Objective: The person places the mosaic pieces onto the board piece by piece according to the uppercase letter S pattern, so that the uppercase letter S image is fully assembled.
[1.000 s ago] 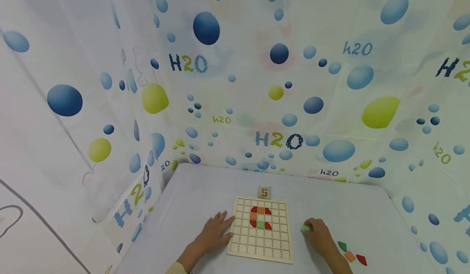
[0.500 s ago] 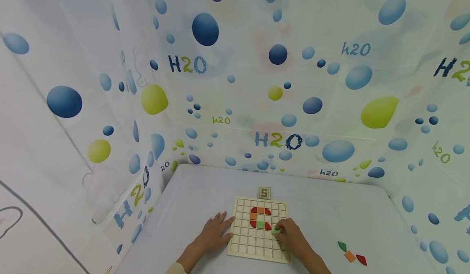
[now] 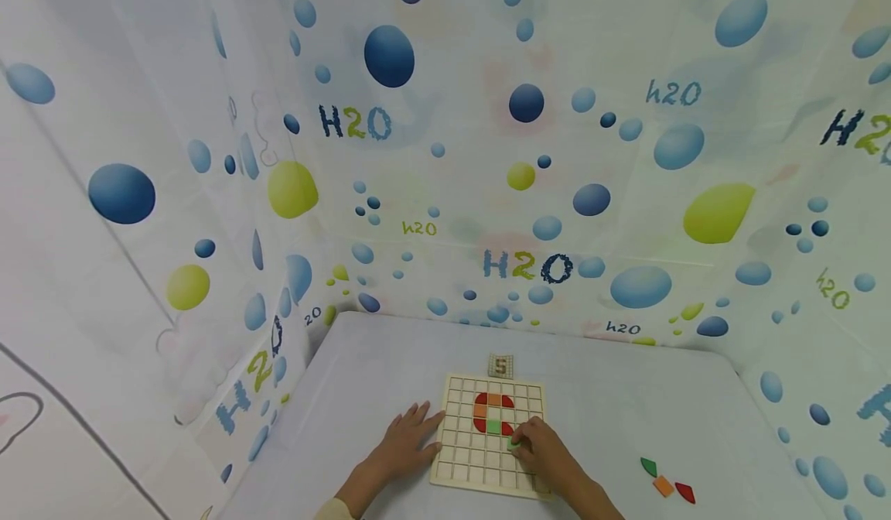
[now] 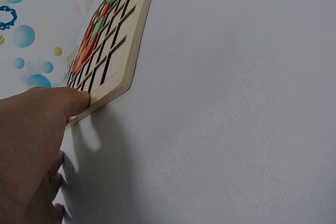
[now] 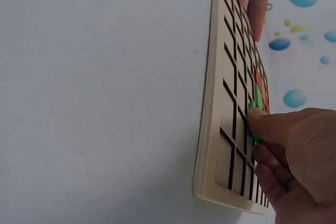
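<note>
A wooden grid board (image 3: 473,476) lies on the white table, with red, orange and green tiles set in its cells in a C-like curve. My right hand (image 3: 546,452) pinches a green tile (image 3: 513,444) between thumb and fingertips, right by the lower red corner tile (image 3: 507,429). In the right wrist view the thumb presses on that green tile (image 5: 253,109), low over the grid. My left hand (image 3: 411,443) rests at the board's left edge with fingers spread; in the left wrist view its thumb (image 4: 73,100) touches the rim.
Loose on the table at the right lie a green quarter-round tile (image 3: 649,466), an orange square tile (image 3: 663,487) and a red tile (image 3: 685,493). A small pattern card (image 3: 500,365) marked with an S shape sits behind the board. Printed curtains stand around the table.
My right hand has carried the green tile leftward from the table beside the board to over the grid, near the lower red tile. The left hand has stayed in place.
</note>
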`<state>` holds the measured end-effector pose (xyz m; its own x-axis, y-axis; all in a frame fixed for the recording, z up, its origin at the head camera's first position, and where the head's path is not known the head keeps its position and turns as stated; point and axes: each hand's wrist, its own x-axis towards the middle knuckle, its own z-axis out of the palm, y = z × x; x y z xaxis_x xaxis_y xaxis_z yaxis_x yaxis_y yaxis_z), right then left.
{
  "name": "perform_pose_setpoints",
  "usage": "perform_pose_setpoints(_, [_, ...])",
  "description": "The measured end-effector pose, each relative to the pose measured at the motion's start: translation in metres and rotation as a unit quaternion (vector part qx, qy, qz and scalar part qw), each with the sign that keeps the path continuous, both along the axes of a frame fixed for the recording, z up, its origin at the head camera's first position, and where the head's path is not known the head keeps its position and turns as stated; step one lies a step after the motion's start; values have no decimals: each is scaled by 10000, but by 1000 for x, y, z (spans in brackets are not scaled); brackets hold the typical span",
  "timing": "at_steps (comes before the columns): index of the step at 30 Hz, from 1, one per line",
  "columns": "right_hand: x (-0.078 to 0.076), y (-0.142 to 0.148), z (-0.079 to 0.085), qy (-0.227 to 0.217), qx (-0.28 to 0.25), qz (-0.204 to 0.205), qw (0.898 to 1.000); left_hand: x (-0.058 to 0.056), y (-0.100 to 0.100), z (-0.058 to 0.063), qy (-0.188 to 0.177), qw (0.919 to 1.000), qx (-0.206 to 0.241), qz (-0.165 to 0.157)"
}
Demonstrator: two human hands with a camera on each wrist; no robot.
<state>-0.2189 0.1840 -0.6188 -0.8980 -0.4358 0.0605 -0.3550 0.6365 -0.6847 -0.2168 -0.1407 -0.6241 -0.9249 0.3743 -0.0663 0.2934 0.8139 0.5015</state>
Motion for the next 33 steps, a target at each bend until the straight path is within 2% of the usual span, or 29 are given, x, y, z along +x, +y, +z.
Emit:
perform_pose_setpoints(7, [1, -1, 1, 11, -17, 152, 9999, 1, 0, 2, -23, 10000, 34, 11])
perform_pose_setpoints(20, [1, -9, -5, 115, 211, -35, 9997, 3, 1, 5, -61, 10000, 46, 21])
perform_pose_setpoints(33, [3, -14, 2, 74, 103, -46, 9999, 4, 2, 8, -41, 10000, 38, 20])
